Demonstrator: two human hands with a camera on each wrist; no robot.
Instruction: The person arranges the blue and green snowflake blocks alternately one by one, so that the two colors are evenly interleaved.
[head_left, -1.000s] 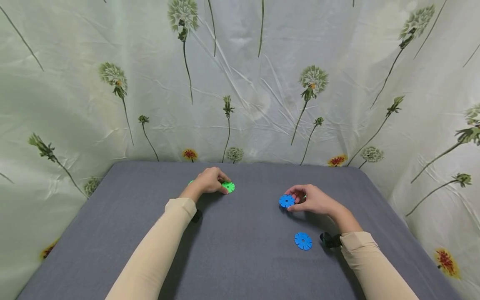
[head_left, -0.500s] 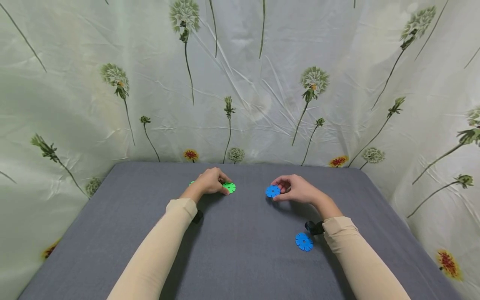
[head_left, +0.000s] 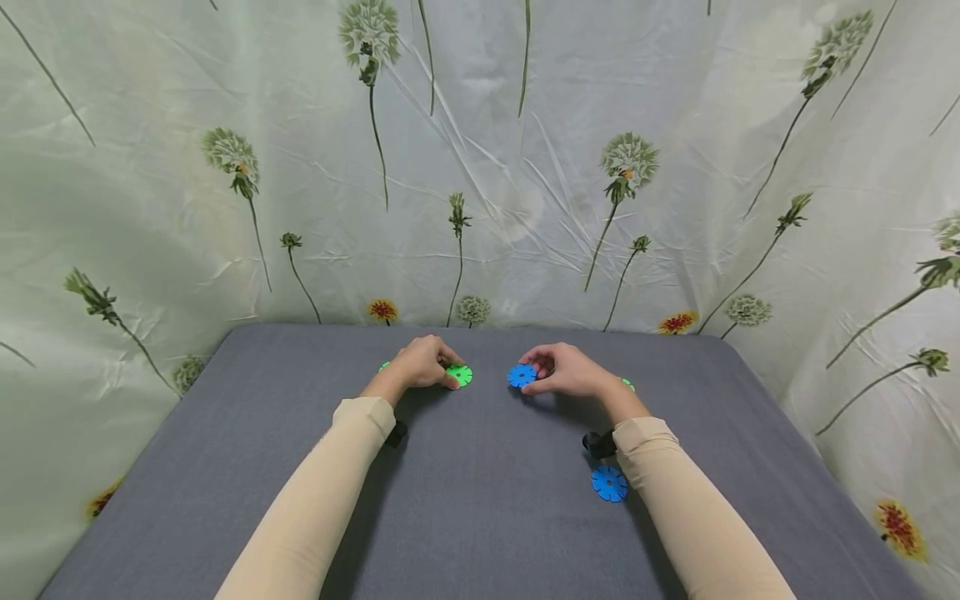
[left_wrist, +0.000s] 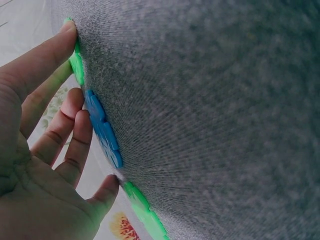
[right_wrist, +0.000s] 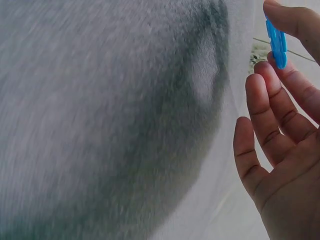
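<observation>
At the far left-centre of the table, my left hand (head_left: 420, 363) pinches the edge of a green notched disc (head_left: 461, 376) between thumb and forefinger. The disc lies at the cloth. Below that hand's other fingers, the left wrist view shows a blue notched disc (left_wrist: 103, 130) and a second green disc (left_wrist: 145, 210) in a row on the table; from the head the hand mostly hides them. To the right, my right hand (head_left: 566, 369) pinches another blue notched disc (head_left: 522, 376) by its edge, thumb against fingers. This disc is raised over the cloth, with a gap between it and the green one.
A loose blue disc (head_left: 609, 483) lies on the grey cloth-covered table (head_left: 480, 517) close to the right wrist camera (head_left: 598, 445). Part of a green disc (head_left: 627, 384) shows behind the right wrist. A flowered curtain (head_left: 510, 167) hangs along the table's far edge.
My right hand has moved left and slightly away with the blue disc, closer to the green one. A green disc's edge now shows behind that wrist. My left hand has stayed put.
</observation>
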